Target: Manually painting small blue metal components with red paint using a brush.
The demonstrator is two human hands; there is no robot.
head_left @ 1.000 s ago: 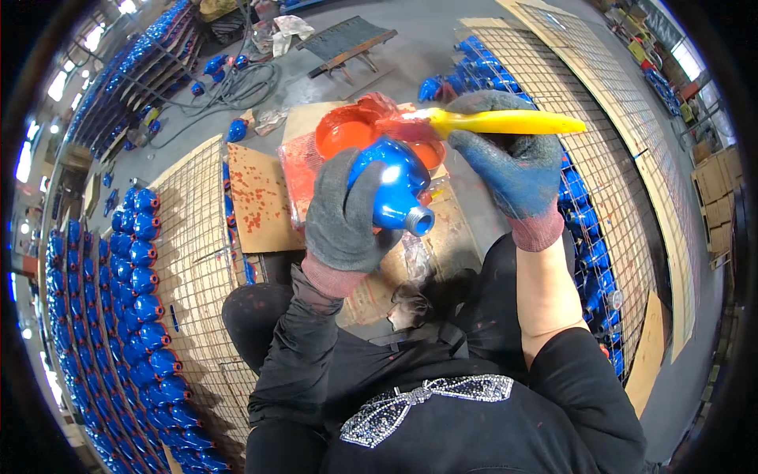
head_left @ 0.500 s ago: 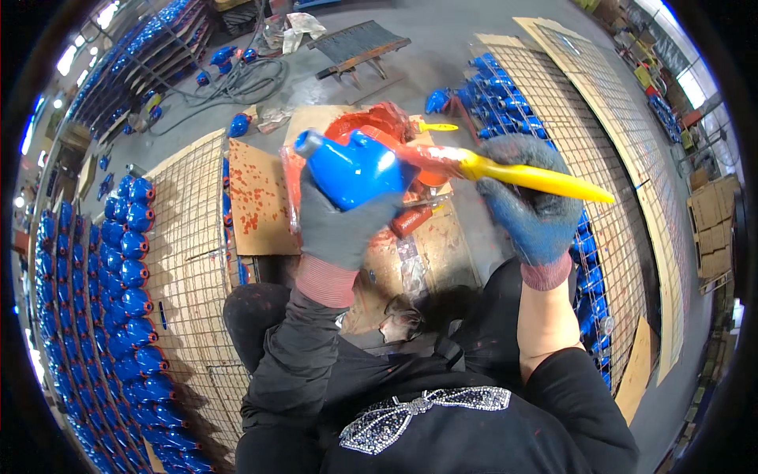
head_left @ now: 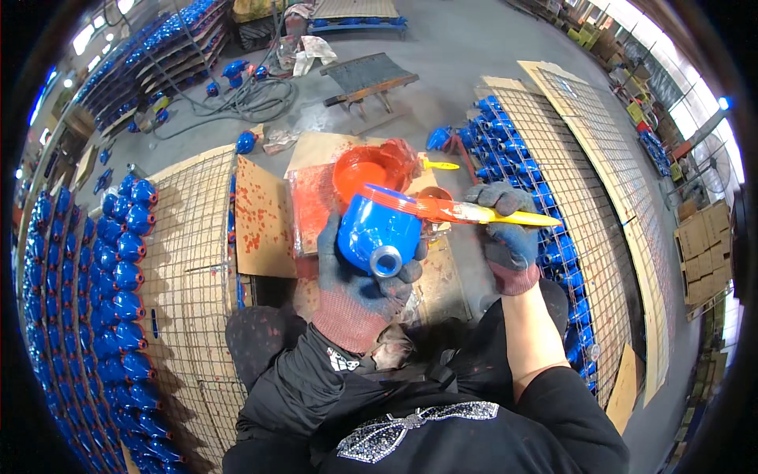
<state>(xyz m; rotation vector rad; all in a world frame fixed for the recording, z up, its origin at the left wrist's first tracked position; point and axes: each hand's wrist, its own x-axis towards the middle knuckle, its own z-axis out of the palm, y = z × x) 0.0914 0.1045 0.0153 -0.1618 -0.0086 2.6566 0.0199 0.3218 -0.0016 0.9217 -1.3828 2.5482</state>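
Observation:
In my gloved left hand (head_left: 351,296) rests a glossy blue metal housing (head_left: 371,225), fingers wrapped round it from below. Its round silver-edged port faces down toward me, and its upper edge carries red paint. My gloved right hand (head_left: 509,241) is closed on a yellow-handled paintbrush (head_left: 478,214). The brush lies almost level, and its red-coated bristles are against the right side of the housing's rim. Just beyond the housing stands a red-paint-covered bowl (head_left: 406,160). A small red container (head_left: 434,194) is partly hidden behind the brush.
Several blue housings (head_left: 128,275) stand in rows at left, beside a wire-mesh rack (head_left: 185,261). At right, another mesh rack (head_left: 572,166) borders more blue housings (head_left: 505,138). Red-spattered cardboard (head_left: 260,217) stands left of the bowl. A low stand (head_left: 371,77) and hoses (head_left: 253,103) lie farther off.
My left hand has turned the housing, so its port swings from upper left to facing me. My right hand has moved slightly down and left, the brush now more level along the rim.

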